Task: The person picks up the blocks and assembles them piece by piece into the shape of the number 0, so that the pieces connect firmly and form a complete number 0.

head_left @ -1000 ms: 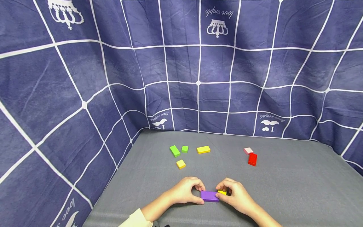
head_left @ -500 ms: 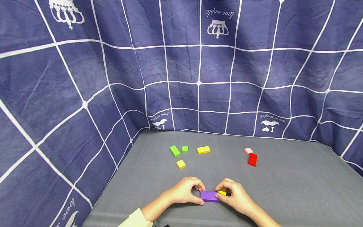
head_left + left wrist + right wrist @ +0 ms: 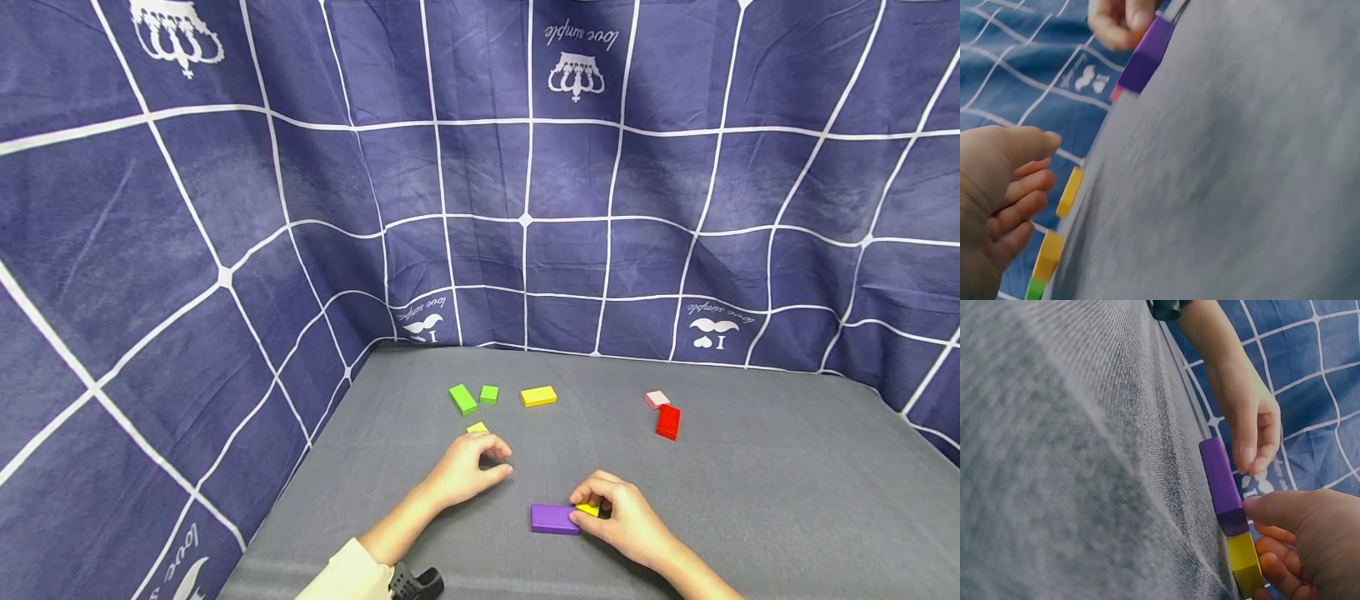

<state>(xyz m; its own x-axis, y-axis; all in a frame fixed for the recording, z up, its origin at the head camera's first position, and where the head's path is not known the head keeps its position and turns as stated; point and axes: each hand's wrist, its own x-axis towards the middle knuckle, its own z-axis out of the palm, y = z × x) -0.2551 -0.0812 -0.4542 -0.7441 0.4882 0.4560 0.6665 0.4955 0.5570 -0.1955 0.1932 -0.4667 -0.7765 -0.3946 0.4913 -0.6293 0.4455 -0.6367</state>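
A long purple block (image 3: 553, 519) lies flat on the grey table near the front, with a yellow block (image 3: 589, 508) end to end at its right. My right hand (image 3: 626, 521) pinches the purple block's right end between thumb and fingers, arching over the yellow one and partly hiding it. In the right wrist view the purple block (image 3: 1220, 487) and yellow block (image 3: 1245, 565) meet. My left hand (image 3: 463, 473) holds nothing; its fingers curve loosely above the table, left of the purple block. It partly covers a small yellow block (image 3: 477, 428) behind it.
Farther back lie a long green block (image 3: 463, 400), a small green block (image 3: 489, 395) and a long yellow block (image 3: 538, 397). To the right, a pink block (image 3: 657, 399) sits by a red block (image 3: 668, 422). A blue checked cloth (image 3: 570, 175) hangs behind and at left.
My left hand has let go of the purple block's left end and moved left and away from me. The right hand and the blocks stay where they were.
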